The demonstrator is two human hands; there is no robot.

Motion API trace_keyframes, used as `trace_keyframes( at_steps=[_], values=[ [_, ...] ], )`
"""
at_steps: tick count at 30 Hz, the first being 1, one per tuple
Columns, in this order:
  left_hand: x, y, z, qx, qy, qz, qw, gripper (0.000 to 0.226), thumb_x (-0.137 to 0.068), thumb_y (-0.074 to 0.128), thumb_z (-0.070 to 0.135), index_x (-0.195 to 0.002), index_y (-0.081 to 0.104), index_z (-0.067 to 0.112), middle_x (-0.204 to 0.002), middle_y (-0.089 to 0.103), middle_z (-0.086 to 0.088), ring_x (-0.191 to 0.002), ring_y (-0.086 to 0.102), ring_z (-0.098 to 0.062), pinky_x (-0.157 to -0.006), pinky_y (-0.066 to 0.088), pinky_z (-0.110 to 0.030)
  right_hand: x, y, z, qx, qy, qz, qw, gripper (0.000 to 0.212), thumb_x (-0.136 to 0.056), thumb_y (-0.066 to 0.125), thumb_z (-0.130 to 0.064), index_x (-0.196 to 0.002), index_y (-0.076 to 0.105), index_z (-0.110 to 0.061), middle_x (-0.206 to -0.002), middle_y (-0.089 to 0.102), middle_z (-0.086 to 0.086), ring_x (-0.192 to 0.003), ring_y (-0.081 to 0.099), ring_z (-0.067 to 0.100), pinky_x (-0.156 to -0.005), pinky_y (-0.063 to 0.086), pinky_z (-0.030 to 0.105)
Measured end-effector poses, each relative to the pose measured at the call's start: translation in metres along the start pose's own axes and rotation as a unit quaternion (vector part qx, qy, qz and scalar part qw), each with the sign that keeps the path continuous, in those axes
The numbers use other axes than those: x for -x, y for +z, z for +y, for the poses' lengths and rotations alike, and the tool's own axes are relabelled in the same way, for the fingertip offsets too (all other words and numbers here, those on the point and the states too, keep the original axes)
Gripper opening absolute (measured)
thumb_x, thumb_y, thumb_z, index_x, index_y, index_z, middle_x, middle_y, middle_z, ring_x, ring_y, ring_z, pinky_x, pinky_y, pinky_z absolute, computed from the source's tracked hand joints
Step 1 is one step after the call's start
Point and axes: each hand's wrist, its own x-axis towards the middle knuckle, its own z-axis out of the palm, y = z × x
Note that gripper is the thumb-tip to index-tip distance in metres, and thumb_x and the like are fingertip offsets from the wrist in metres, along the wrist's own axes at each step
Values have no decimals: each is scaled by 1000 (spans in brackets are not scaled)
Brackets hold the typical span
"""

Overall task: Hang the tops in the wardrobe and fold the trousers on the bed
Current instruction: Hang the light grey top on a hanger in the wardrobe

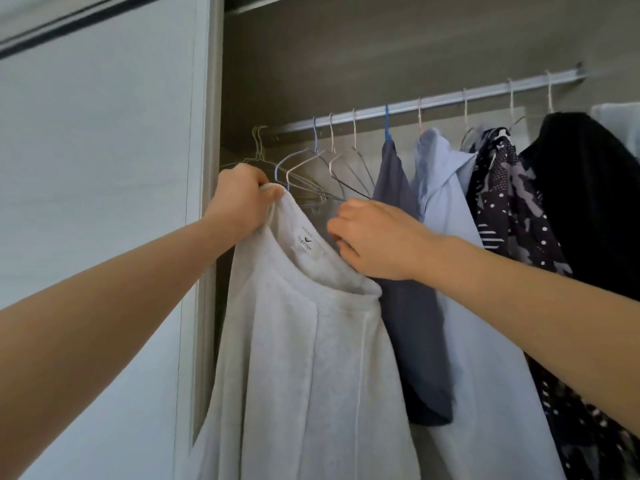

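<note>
A pale grey top (pixel 304 358) hangs down in front of the open wardrobe, its neck opening facing me with a small white label inside. My left hand (pixel 239 199) grips the top's collar at its upper left. My right hand (pixel 370 237) is at the right side of the neck opening, fingers curled; what they hold is hidden. Several empty wire hangers (pixel 311 168) hang on the silver rail (pixel 433 102) just behind both hands.
To the right on the rail hang a dark blue top (pixel 398 188), a light blue shirt (pixel 446 209), a dark patterned shirt (pixel 505 202) and a black garment (pixel 588 188). The pale sliding wardrobe door (pixel 104 202) stands at the left.
</note>
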Motion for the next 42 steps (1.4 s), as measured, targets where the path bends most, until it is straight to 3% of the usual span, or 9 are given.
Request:
trace_keyframes(
  at_steps=[3,8,13,20,27,33,36,39,42],
  values=[
    [-13,4,2,3,13,3,1000,17,-94,61,37,-93,64,20,-72,54,10,-65,51,-5,-64,41,-22,-15,4,15,23,7,-42,999,20,-94,42,-19,-109,52,-12,-100,57,10,-100,51,28,-77,48,43],
    [-24,10,1,6,77,22,997,17,-97,59,36,-87,62,22,-73,58,8,-66,55,-5,-56,34,-16,-35,7,37,48,43,-90,994,32,-95,43,-15,-126,46,-11,-113,51,10,-94,56,32,-72,49,42],
    [-40,16,0,6,86,16,996,21,-96,59,37,-95,68,17,-74,59,6,-68,55,-4,-57,36,-18,-66,11,59,85,118,-75,986,25,-96,42,-20,-117,49,-8,-113,54,12,-98,58,35,-61,36,36],
    [-43,21,-2,-44,132,-5,990,24,-96,57,39,-99,69,18,-80,63,-1,-76,62,-19,-73,55,-40,-129,23,71,8,248,21,969,30,-99,42,-21,-119,50,1,-122,56,22,-106,58,39,-69,34,33],
    [-40,20,4,-57,153,-5,987,23,-97,58,37,-94,67,16,-78,61,-2,-74,62,-20,-74,56,-42,-176,45,80,-55,421,-20,905,35,-89,51,-10,-122,57,-3,-124,59,15,-107,60,35,-73,45,37],
    [-45,17,3,-38,139,0,990,28,-96,58,39,-92,67,13,-82,62,-8,-79,62,-29,-79,56,-47,-175,51,95,-201,475,-111,850,41,-101,34,-15,-134,43,7,-124,58,19,-94,59,33,-76,46,35],
    [-45,18,3,-38,147,1,988,28,-96,59,39,-90,67,12,-79,62,-7,-77,62,-28,-78,56,-47,-166,58,99,-291,492,-77,817,41,-102,32,-8,-141,34,5,-107,59,16,-65,49,24,-58,43,30],
    [-46,18,3,-37,150,5,988,28,-96,58,39,-94,68,13,-80,62,-5,-77,62,-26,-78,56,-46,-160,69,103,-409,532,-28,741,42,-102,28,-7,-143,31,1,-120,60,16,-94,56,32,-75,47,43],
    [-47,19,1,-57,169,21,984,28,-97,56,40,-97,67,14,-81,62,-4,-78,62,-25,-78,57,-45,-160,74,110,-444,521,18,729,38,-100,37,-4,-137,43,2,-137,51,21,-124,51,37,-88,47,46]
  ],
)
